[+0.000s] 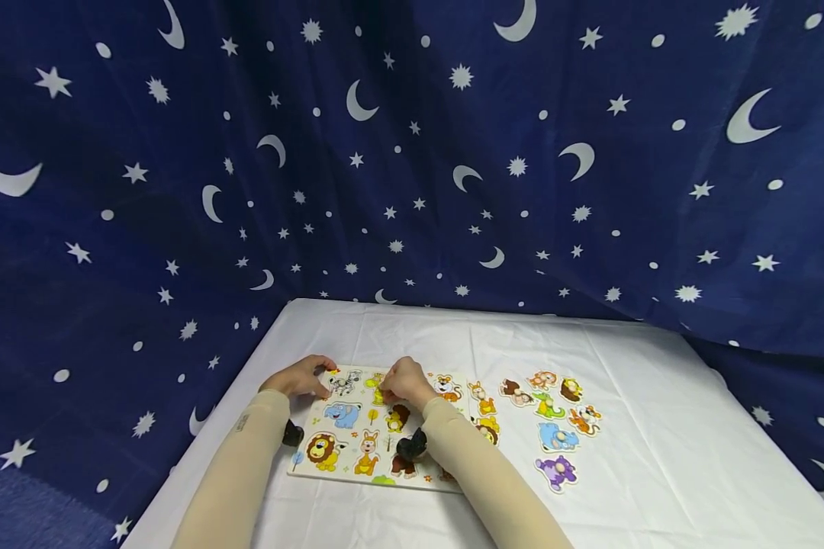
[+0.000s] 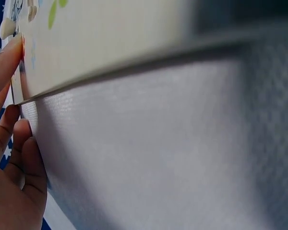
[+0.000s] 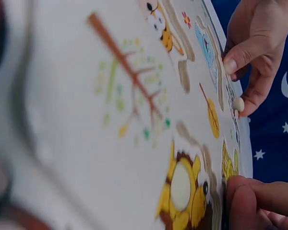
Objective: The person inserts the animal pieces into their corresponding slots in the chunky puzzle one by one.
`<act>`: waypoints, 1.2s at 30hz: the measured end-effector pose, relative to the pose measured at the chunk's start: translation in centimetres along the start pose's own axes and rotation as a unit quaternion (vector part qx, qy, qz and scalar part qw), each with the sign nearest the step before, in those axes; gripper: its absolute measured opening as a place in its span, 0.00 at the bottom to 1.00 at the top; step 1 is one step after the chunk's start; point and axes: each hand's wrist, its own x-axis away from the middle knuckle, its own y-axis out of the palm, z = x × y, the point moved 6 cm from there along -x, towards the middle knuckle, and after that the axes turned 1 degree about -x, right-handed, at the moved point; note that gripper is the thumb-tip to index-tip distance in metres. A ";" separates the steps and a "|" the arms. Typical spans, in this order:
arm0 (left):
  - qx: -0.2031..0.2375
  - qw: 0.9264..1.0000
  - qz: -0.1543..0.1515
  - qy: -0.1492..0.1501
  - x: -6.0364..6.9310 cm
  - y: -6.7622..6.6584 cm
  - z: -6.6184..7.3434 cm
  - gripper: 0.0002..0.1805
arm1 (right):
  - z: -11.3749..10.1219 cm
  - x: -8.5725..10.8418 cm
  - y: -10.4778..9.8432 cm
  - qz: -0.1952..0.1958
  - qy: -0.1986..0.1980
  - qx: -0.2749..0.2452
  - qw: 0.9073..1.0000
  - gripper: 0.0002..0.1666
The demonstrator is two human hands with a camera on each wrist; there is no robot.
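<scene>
A white wooden animal puzzle board (image 1: 346,433) lies on the cloth. My left hand (image 1: 300,379) holds its far left corner, thumb on top and fingers along the edge, beside the zebra piece (image 1: 344,383). In the left wrist view that thumb (image 2: 7,62) presses near the board's edge. My right hand (image 1: 407,381) pinches at the yellow giraffe piece (image 1: 374,387) in the far row. The right wrist view shows these fingertips over the giraffe (image 3: 229,163); its knob is hidden behind them. A hedgehog-like picture (image 1: 397,418) shows just below my right hand.
Right of the board lie several loose knobbed pieces, among them a kangaroo (image 1: 482,398), a green crocodile (image 1: 548,406), a tiger (image 1: 585,419), a blue animal (image 1: 558,438) and a purple hippo (image 1: 557,472). A dark blue star-patterned curtain (image 1: 439,152) hangs behind the white-covered table (image 1: 632,457).
</scene>
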 end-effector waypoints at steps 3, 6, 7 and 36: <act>-0.001 1.000 -0.002 0.006 0.0 0.0 0.1 0.29 | 0.1 0.2 -0.3 -0.014 -0.006 0.004 1.000 0.10; -0.003 1.000 -0.004 0.006 0.0 0.1 0.1 0.29 | 0.3 0.4 -0.6 -0.027 -0.014 0.009 0.999 0.09; -0.005 1.000 -0.006 0.006 0.0 0.1 0.0 0.29 | 0.5 0.4 -0.8 -0.031 -0.017 0.012 0.999 0.09; 0.002 1.000 -0.008 0.013 -0.1 -0.1 -0.1 0.30 | 2.1 1.5 -5.8 -0.029 -0.010 0.038 0.999 0.10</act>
